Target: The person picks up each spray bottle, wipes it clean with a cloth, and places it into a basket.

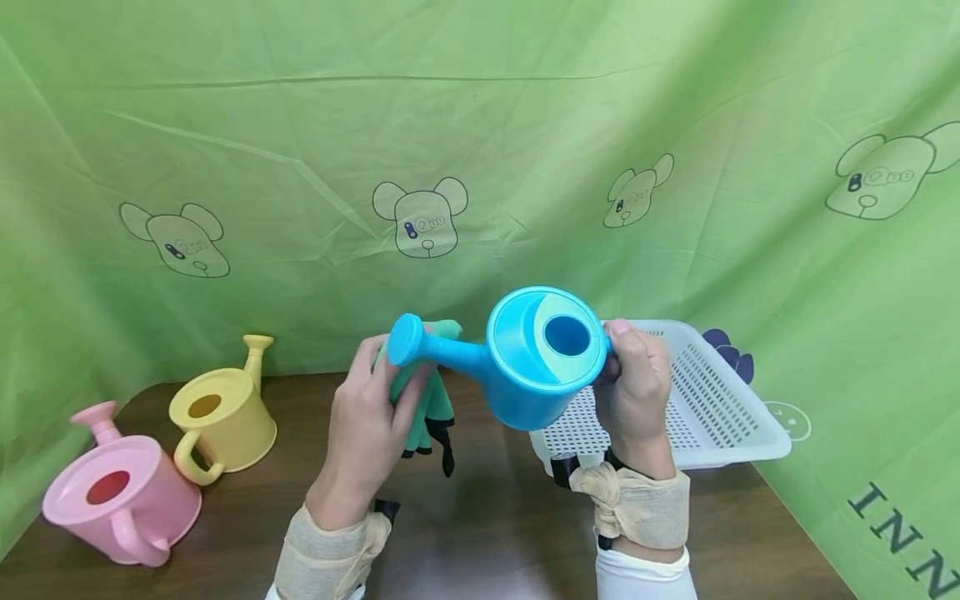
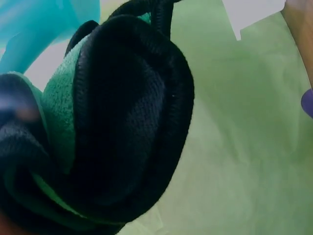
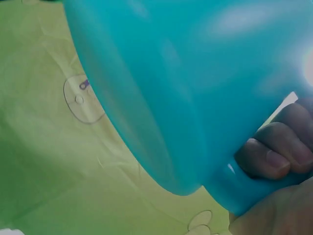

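Observation:
A blue watering can [image 1: 528,404] is held up over the table by my right hand [image 1: 637,387], whose fingers curl round its handle [image 3: 239,188]. Its spout points left, and the round spout head is by my left hand [image 1: 367,417]. That hand grips a fuzzy green cloth [image 1: 435,400] with black edging, bunched up behind the spout head; a black loop hangs from it. In the left wrist view the cloth's dark edge [image 2: 134,117] fills much of the picture. Whether the cloth touches the spout cannot be made out.
On the left of the brown table [image 1: 480,533] stand a pink watering can [image 1: 161,492] and a yellow watering can [image 1: 247,429]. A white perforated basket [image 1: 720,408] lies at the right, behind my right hand. Green printed fabric [image 1: 525,150] hangs behind the table.

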A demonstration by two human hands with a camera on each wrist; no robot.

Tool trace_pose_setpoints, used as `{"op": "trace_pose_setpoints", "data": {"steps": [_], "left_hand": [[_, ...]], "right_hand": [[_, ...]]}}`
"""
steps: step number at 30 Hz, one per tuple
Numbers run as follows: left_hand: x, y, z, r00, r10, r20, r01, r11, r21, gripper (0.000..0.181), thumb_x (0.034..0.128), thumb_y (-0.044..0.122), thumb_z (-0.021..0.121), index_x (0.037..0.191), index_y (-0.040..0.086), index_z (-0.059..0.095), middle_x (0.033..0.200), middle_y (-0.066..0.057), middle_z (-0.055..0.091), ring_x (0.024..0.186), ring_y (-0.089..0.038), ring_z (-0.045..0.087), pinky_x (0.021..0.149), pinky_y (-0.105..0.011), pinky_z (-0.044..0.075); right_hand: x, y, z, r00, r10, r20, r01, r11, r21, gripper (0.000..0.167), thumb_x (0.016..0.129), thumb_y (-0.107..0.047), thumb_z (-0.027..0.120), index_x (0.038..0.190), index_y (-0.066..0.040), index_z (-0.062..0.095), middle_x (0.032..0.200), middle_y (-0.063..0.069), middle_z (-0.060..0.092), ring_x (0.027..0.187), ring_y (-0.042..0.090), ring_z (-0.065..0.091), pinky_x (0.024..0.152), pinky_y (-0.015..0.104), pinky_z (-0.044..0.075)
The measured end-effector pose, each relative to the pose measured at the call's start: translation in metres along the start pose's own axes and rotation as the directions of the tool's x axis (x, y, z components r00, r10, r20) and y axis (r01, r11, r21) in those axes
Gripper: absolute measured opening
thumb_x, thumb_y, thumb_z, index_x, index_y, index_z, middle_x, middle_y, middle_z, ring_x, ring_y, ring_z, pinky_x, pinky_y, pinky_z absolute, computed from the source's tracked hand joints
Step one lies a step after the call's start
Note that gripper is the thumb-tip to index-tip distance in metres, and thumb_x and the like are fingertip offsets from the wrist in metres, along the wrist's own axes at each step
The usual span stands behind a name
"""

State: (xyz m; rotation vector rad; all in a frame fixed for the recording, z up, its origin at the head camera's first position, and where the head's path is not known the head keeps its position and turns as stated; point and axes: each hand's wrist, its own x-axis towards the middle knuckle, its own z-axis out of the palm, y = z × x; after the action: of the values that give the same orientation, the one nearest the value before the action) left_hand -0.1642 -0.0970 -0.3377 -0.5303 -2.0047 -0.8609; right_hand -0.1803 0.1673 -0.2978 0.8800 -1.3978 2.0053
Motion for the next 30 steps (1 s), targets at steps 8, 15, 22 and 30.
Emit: {"op": "trace_pose_setpoints", "data": {"steps": [8,15,22,30], "left_hand": [[-0.003,0.007,0.007,0.997,0.037,0.075,-0.035,0.999,-0.022,0.034,0.0925,0.011,0.081,0.124,0.016,0.070,0.110,-0.013,0.063,0.080,-0.024,0.068,0.064,-0.037,0.058],[-0.004,0.009,0.007,0.994,-0.003,0.106,0.002,1.000,0.008,0.035,0.0954,0.017,0.079,0.127,0.018,0.066,0.112,-0.012,0.061,0.082,-0.024,0.067,0.063,-0.038,0.057],[-0.002,0.007,0.007,0.998,-0.009,0.055,0.007,0.999,0.033,0.045,0.0972,0.019,0.077,0.140,0.023,0.064,0.122,-0.014,0.065,0.085,-0.026,0.074,0.062,-0.041,0.058],[-0.001,0.010,0.007,0.999,-0.011,0.051,0.010,1.000,0.012,0.048,0.0975,0.020,0.077,0.142,0.027,0.063,0.122,-0.011,0.065,0.084,-0.025,0.074,0.063,-0.041,0.058]], "right_hand": [[0.000,-0.002,0.008,0.994,0.086,-0.069,-0.079,0.992,0.098,0.061,0.108,-0.022,0.052,0.056,-0.009,0.024,0.053,-0.001,0.021,0.048,0.013,0.015,0.047,0.034,0.005],[-0.001,0.001,0.016,0.987,0.078,-0.143,-0.062,0.992,0.112,0.059,0.108,-0.026,0.055,0.058,-0.011,0.027,0.054,-0.003,0.023,0.048,0.013,0.016,0.047,0.034,0.005],[0.001,0.007,0.018,0.963,-0.090,-0.253,0.090,0.996,-0.014,0.062,0.108,-0.020,0.052,0.052,-0.005,0.029,0.047,-0.004,0.032,0.042,0.011,0.020,0.042,0.030,0.011],[0.001,0.012,0.021,0.917,-0.228,-0.328,0.123,0.942,-0.313,0.060,0.103,-0.014,0.054,0.053,0.001,0.025,0.050,-0.008,0.031,0.046,0.009,0.022,0.046,0.026,0.016]]}}
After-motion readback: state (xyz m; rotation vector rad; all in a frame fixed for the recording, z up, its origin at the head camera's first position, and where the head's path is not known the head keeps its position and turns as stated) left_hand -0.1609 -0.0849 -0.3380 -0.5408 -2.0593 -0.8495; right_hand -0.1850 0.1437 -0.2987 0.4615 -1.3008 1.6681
